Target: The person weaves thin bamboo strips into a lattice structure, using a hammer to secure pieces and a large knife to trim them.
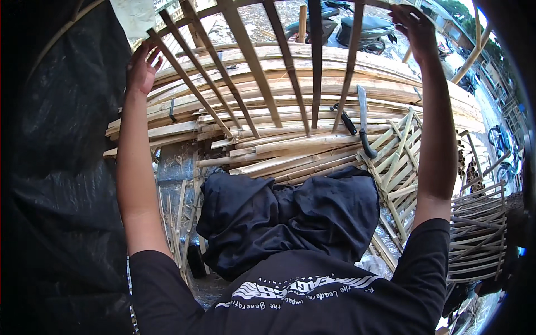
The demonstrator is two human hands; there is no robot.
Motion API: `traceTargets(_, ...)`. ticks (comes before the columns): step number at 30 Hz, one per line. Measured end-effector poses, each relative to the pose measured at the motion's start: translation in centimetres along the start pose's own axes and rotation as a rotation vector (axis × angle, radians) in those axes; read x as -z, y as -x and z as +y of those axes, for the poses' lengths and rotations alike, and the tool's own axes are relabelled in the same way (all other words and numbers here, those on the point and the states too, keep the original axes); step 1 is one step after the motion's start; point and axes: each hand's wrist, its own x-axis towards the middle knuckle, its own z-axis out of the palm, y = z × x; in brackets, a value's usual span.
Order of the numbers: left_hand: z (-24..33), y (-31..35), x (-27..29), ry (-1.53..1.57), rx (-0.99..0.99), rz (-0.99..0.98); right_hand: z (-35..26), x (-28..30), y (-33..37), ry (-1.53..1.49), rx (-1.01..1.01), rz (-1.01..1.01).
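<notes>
A bamboo frame point(251, 56) is raised across the far side, its several slats fanning down toward me from a crosspiece along the upper edge. My left hand point(143, 70) is at the crosspiece's left end, palm partly showing and fingers loosely curled against it. At the opposite end, my right hand point(416, 28) has its fingers bent over the bamboo. Both arms are stretched out. Beneath the slats' lower ends lies a pile of split bamboo strips point(301, 146). On that pile rest a machete point(363, 114) with a dark handle and a smaller black-handled tool point(348, 123).
Dark cloth point(290, 209) covers my lap. Black sheeting point(61, 167) hangs on the left. Woven bamboo lattice pieces point(399, 153) lie to the right, with another slatted bamboo panel point(477, 229) farther right. Parked motorbikes point(363, 33) stand beyond the pile.
</notes>
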Motion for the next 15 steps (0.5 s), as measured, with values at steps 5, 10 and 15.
traceTargets(5,5.0,-1.0,5.0,-0.127,-0.014,0.058,0.6,-6.6,5.3,-0.071,-0.051,-0.178)
traceTargets(10,8.3,-0.6,3.3,-0.295,-0.075,-0.029,2.0,-6.9,6.6,-0.155,-0.086,-0.218)
traceTargets(15,5.3,0.1,1.2,-0.256,-0.065,-0.145,2.4,-2.2,5.1,-0.195,-0.131,-0.064)
